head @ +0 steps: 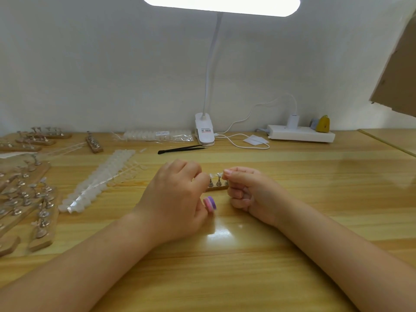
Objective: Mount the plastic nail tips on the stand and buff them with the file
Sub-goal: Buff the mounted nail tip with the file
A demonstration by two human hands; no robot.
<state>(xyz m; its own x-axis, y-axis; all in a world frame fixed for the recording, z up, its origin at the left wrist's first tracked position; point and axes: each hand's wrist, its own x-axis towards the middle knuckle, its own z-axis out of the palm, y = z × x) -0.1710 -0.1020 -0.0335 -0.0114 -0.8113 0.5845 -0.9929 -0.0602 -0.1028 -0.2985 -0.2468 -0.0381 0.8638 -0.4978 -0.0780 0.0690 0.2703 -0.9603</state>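
Nail tips (216,175) clear, on metal-peg stand (218,187); right hand (244,190) pinches end tip, left hand (177,199) curls around file (210,204).

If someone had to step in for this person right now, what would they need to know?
Left hand: closed at the stand's left end, pink and purple file tucked under its fingers.
Right hand: pinching a nail tip at the stand's right end.
Stand: on the table between the hands, some tips on its pegs.
Spare tips: strips on the left.
Left to do: finish mounting, then buff.
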